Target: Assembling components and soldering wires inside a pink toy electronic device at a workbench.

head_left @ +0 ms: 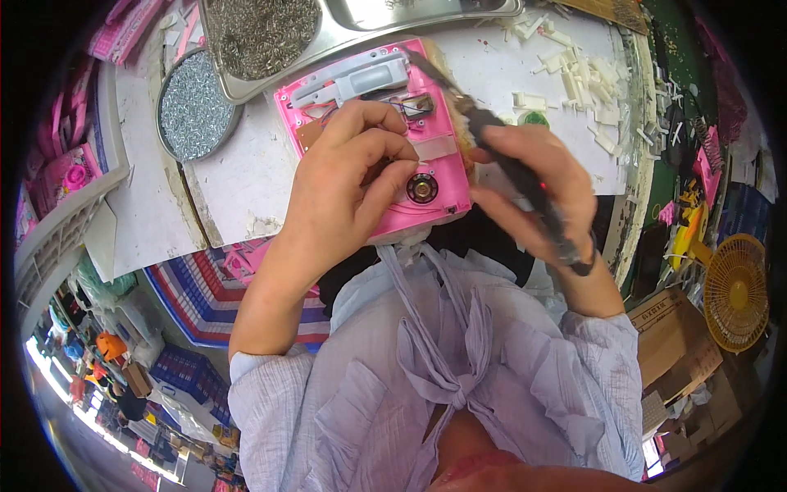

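A pink plastic toy housing (pixel 453 168) lies at the near edge of the table. It contains a grey plastic part (pixel 373 79), a small round speaker (pixel 422 188), wires and a brown board partly under my fingers. My left hand (pixel 348 164) is over its middle, fingertips curled together in a pinch; what they hold is hidden. My right hand (pixel 545 176) grips a black electric screwdriver (pixel 518 176) with a small red light. Its blurred slim front end slants across the housing's far right corner.
A round dish of silver screws (pixel 197 107) stands left. Behind is a metal tray (pixel 344 45) with small metal parts. White plastic pieces (pixel 602 86) lie scattered right, near a green round thing (pixel 534 119). A yellow fan (pixel 736 291) and cardboard box (pixel 676 336) are at far right.
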Motion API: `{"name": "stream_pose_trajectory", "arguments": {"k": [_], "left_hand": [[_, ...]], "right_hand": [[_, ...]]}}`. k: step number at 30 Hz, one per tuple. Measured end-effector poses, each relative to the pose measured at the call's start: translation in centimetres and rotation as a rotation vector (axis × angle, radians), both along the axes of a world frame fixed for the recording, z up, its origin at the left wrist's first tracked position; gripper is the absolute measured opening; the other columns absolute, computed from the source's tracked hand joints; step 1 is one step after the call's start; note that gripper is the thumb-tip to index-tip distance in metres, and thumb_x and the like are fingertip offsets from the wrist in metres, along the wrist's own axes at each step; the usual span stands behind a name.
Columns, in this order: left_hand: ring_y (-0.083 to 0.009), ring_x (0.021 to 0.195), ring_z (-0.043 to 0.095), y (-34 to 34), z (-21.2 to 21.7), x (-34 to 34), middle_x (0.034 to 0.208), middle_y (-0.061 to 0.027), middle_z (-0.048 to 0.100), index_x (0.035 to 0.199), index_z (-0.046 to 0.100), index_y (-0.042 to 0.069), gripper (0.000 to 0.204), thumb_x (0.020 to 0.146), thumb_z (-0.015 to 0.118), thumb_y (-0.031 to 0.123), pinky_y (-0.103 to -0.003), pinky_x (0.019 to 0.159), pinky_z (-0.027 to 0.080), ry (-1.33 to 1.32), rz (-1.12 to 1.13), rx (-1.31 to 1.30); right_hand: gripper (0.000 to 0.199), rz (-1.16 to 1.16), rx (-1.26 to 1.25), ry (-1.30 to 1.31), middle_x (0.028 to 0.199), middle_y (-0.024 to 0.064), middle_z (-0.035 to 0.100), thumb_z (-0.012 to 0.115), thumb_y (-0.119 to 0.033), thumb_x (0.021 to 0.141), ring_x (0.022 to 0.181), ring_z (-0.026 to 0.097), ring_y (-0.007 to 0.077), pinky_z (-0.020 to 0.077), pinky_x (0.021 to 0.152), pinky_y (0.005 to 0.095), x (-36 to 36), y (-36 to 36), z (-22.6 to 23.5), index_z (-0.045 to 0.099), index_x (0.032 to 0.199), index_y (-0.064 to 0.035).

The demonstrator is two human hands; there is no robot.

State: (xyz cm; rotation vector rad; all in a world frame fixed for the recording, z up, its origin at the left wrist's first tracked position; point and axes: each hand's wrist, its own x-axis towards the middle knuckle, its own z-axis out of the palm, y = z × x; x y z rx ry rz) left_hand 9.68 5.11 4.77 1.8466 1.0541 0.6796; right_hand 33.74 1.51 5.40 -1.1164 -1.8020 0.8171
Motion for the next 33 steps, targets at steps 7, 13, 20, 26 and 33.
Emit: {"name": "stream_pose_trajectory", "arguments": {"k": [7, 13, 20, 26, 33], "left_hand": [[-0.0216, 0.084, 0.063, 0.2, -1.3, -0.1, 0.103, -0.0076, 0.067, 0.092, 0.072, 0.001, 0.009, 0.083, 0.075, 0.000, -0.031, 0.071, 0.050, -0.036, 0.063, 0.119], [-0.0208, 0.082, 0.064, 0.1, -0.8, 0.0, 0.100, -0.0069, 0.069, 0.090, 0.073, 0.001, 0.009, 0.082, 0.077, 0.002, -0.031, 0.070, 0.048, -0.066, 0.089, 0.063], [-0.0194, 0.077, 0.062, 0.1, -1.7, 0.0, 0.101, -0.0074, 0.069, 0.090, 0.074, 0.002, 0.010, 0.080, 0.078, 0.001, -0.031, 0.066, 0.049, -0.117, 0.128, 0.059], [-0.0141, 0.074, 0.060, -0.4, -1.4, 0.5, 0.101, -0.0069, 0.067, 0.090, 0.073, 0.001, 0.006, 0.085, 0.077, 0.001, -0.026, 0.060, 0.048, -0.164, 0.200, -0.032], [-0.0117, 0.073, 0.058, -0.4, -1.5, 0.4, 0.102, -0.0068, 0.067, 0.090, 0.073, 0.000, 0.005, 0.087, 0.077, 0.002, -0.026, 0.061, 0.047, -0.182, 0.200, -0.087]], "right_hand": [[0.053, -0.022, 0.154, 0.100, 0.106, 0.0111, 0.071, 0.077, 0.006, 0.077, 0.090, 0.069, 0.0278, 0.0566, 0.077, 0.0331, -3.8, 2.3, -2.3, 0.068, 0.127, -0.0098], [0.054, -0.022, 0.151, 0.105, 0.106, 0.0110, 0.071, 0.075, 0.010, 0.077, 0.089, 0.069, 0.0275, 0.0565, 0.077, 0.0333, -4.1, 2.7, -2.3, 0.067, 0.127, -0.0086], [0.053, -0.001, 0.173, 0.100, 0.109, 0.0116, 0.072, 0.073, 0.012, 0.076, 0.089, 0.070, 0.0273, 0.0571, 0.077, 0.0336, -3.9, 2.6, -2.2, 0.067, 0.125, -0.0070], [0.052, -0.041, 0.061, 0.149, 0.109, 0.0127, 0.072, 0.074, 0.012, 0.078, 0.089, 0.070, 0.0269, 0.0570, 0.076, 0.0326, -3.9, 1.7, -2.3, 0.067, 0.125, -0.0057], [0.054, -0.091, 0.094, 0.148, 0.109, 0.0120, 0.070, 0.076, 0.011, 0.076, 0.089, 0.069, 0.0262, 0.0566, 0.076, 0.0326, -4.3, 2.1, -2.8, 0.066, 0.126, -0.0065]]}}
